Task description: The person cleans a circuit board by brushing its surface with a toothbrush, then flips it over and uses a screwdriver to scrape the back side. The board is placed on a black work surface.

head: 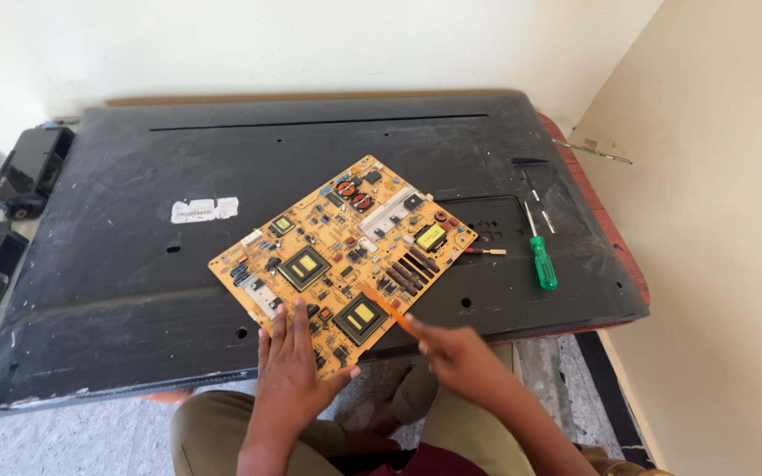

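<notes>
A yellow circuit board (346, 251) with black transformers and small parts lies tilted on a large black panel, the back cover of a flat screen (134, 264). My left hand (291, 366) lies flat with fingers spread on the board's near corner. My right hand (456, 353) grips a thin orange-handled tool (388, 310), blurred, whose tip points at the board near a black transformer.
A green-handled screwdriver (540, 256) lies on the panel's right side, with a small red-tipped tool (484, 251) and thin metal bits (538, 204) near it. Black speaker-like parts (19, 176) sit at the left. A wall stands close on the right. My knees are under the panel's near edge.
</notes>
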